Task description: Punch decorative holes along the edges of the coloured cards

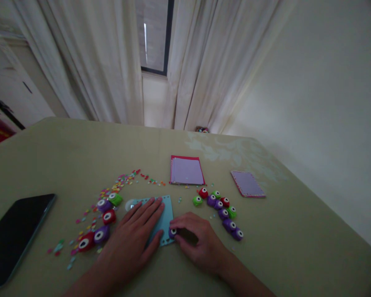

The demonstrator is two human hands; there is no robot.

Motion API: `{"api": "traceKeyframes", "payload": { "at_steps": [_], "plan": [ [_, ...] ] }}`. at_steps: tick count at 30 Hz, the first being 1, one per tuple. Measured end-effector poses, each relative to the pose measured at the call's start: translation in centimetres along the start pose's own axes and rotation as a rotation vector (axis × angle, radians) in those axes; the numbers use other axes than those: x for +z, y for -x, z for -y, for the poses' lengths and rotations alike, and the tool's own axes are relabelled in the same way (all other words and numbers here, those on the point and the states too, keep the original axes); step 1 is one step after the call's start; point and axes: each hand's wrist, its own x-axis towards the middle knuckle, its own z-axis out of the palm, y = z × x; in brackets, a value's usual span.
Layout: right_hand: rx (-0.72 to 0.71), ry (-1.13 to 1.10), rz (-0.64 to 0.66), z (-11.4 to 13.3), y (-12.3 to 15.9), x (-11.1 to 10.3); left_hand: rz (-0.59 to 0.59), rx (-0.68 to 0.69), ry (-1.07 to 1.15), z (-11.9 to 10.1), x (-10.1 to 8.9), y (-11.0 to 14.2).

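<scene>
My left hand lies flat with its fingers stretched out, pressing a light blue card onto the table. Small holes run along the card's visible edges. Between thumb and fingers, my right hand grips a small purple craft punch at the card's right edge. Whether the edge sits inside the punch's slot is hidden. A round, clear, shiny thing shows partly beyond my left fingers. To the left of that hand stand purple, red and green craft punches.
More craft punches form a slanting row at right. Behind are a stack of lilac and red cards and a lilac card with a punched border. Paper confetti is scattered at left. A dark tablet lies at far left.
</scene>
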Motion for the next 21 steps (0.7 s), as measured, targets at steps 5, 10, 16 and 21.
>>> {"api": "traceKeyframes", "payload": {
  "at_steps": [5, 10, 16, 21],
  "plan": [
    [0.011, 0.011, -0.002, 0.3, -0.1, -0.1, 0.005, -0.019, 0.039, -0.1, 0.1, 0.0],
    [0.015, 0.019, 0.008, 0.2, -0.2, -0.2, 0.005, -0.025, 0.056, -0.1, 0.2, 0.1],
    [0.057, -0.023, -0.028, 0.5, 0.0, -0.4, 0.011, -0.02, 0.057, 0.1, 0.2, -0.1],
    [0.393, -0.069, -0.062, 1.1, -1.2, -1.6, -0.042, -0.018, 0.097, -0.2, -0.7, -0.6]
  ]
}}
